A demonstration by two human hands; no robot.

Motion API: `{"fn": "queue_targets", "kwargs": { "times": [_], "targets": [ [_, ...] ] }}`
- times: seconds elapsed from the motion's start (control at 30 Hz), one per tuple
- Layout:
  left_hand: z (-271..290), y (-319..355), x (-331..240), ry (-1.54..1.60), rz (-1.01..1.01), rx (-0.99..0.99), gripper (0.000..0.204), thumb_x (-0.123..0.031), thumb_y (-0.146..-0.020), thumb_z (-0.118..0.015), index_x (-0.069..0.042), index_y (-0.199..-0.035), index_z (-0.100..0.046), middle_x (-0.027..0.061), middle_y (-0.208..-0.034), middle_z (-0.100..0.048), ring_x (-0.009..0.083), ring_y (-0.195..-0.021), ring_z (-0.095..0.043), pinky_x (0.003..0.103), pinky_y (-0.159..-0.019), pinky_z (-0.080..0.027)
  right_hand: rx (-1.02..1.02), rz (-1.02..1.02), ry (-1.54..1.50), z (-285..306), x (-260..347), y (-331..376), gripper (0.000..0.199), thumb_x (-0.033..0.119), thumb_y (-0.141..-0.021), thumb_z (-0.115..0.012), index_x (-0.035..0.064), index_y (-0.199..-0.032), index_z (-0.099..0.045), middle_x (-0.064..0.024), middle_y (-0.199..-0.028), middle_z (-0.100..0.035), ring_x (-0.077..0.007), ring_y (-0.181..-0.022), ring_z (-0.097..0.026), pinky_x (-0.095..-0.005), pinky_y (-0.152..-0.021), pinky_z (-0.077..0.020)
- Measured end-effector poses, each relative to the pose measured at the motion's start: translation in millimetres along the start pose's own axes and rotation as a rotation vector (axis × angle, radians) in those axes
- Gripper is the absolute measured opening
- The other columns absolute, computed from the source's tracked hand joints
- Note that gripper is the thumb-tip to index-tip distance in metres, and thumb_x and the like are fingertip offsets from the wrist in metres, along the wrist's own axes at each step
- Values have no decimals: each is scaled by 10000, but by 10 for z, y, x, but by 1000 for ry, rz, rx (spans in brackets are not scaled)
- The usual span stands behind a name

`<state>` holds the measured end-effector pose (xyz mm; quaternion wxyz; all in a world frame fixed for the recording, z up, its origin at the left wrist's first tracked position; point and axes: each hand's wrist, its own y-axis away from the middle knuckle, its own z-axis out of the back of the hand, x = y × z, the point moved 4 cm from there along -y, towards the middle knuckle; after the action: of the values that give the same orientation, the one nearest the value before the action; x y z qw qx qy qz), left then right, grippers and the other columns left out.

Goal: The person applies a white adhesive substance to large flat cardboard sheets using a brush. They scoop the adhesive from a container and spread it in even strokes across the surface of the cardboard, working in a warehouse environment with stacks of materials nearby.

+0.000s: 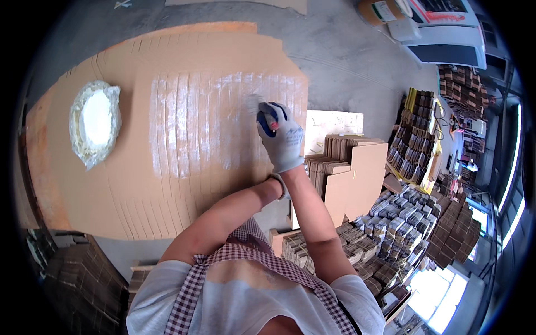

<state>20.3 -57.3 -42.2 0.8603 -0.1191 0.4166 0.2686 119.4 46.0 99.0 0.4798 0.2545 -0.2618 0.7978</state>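
Observation:
My right hand [282,137], in a white glove with blue fingertips, is closed around a brush [255,103] with a reddish handle. The bristles are blurred and lie at the shiny wet strip on fanned-out cardboard sheets [128,195]. My left arm crosses under the right wrist. Only the glove cuff of my left hand [283,185] shows; its fingers are hidden. On the left of the sheets sits a plastic-wrapped bowl [114,125] holding a white substance.
The sheets lie on a wooden board [50,190]. Right of it stand folded cardboard pieces [357,173] beside a white panel [335,125]. Bundled cardboard stacks [399,218] fill the right side. A drum [377,11] and a white vehicle [446,36] stand at the far right.

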Motion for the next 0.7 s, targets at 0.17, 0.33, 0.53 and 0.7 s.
{"fn": "queue_targets", "kwargs": {
  "times": [0.17,0.33,0.53,0.7],
  "targets": [
    [-281,-132,114,-111,-60,-50,561,-488,-934,-443,-164,-1392,-459,81,-1455,-459,282,-1344,-384,448,-1128,-266,-230,-307,-156,532,160,33,317,43,-787,-719,43,-1096,-647,-89,-1017,-677,-214,-919,-658,-320,-850,-513],
    [322,244,-439,-288,-200,-30,678,-589,-866,-508,-197,-1416,-456,73,-1470,-447,298,-1360,-351,484,-1119,-239,-464,-495,-644,840,400,471,259,-34,-850,-656,-29,-1108,-642,-87,-1048,-680,-150,-918,-645,-287,-835,-538],
    [816,1020,-1054,-192,-266,-282,552,-455,-819,-629,-145,-1272,-573,96,-1346,-539,320,-1226,-475,515,-1080,-316,-691,-499,-793,830,56,895,281,-6,-871,-658,-39,-1148,-626,-98,-1005,-671,-168,-865,-655,-302,-780,-558],
    [1355,2349,-1185,-224,-200,-579,459,-342,-767,-705,-91,-1145,-632,108,-1178,-604,337,-1143,-525,524,-1057,-355,-609,-514,-1195,862,423,1071,311,-16,-893,-618,-21,-1204,-594,-104,-1032,-655,-203,-916,-652,-338,-822,-566]
  ]
}}
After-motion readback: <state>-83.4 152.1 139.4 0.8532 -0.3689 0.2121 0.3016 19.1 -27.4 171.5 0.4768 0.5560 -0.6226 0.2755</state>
